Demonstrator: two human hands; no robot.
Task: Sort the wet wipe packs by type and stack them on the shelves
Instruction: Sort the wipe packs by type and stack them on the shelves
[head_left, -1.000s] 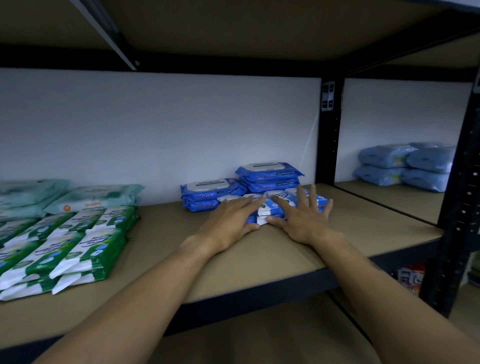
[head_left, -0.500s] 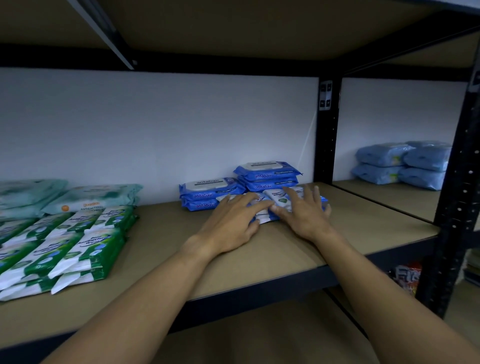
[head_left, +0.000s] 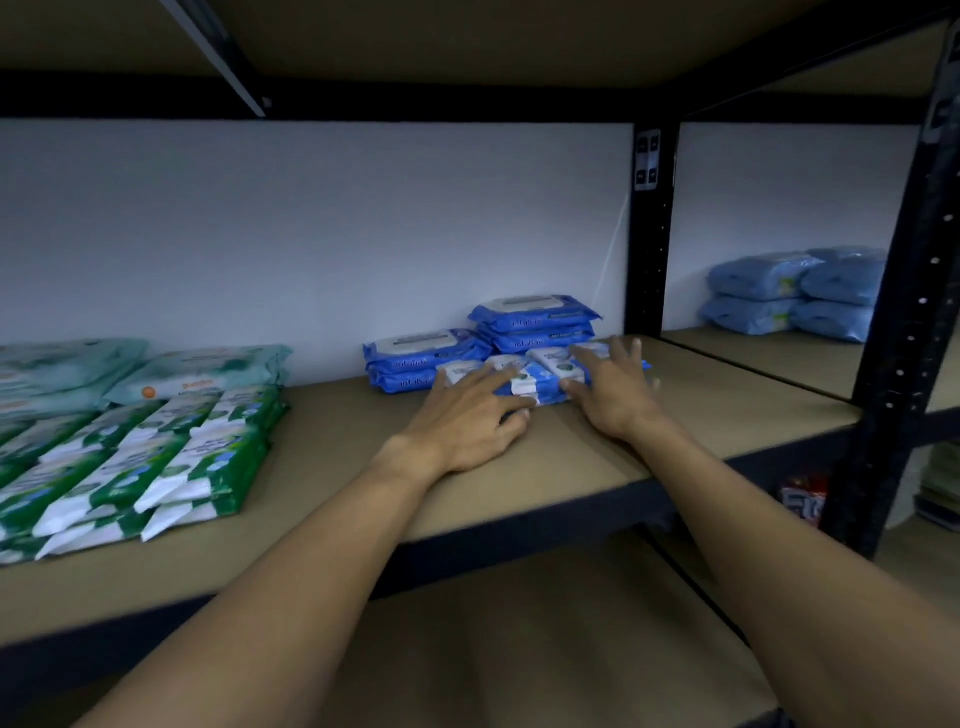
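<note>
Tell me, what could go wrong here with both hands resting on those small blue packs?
The left hand and right hand rest on top of the small blue packs, so the loose packs might slide apart. They lie directly in front of the dark blue stacks; a harder shove could knock those askew. Both kinds are blue, so the types could get mixed.

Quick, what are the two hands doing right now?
Left hand: open, fingers flat on the small blue packs.
Right hand: open, pressing the same packs.
</note>
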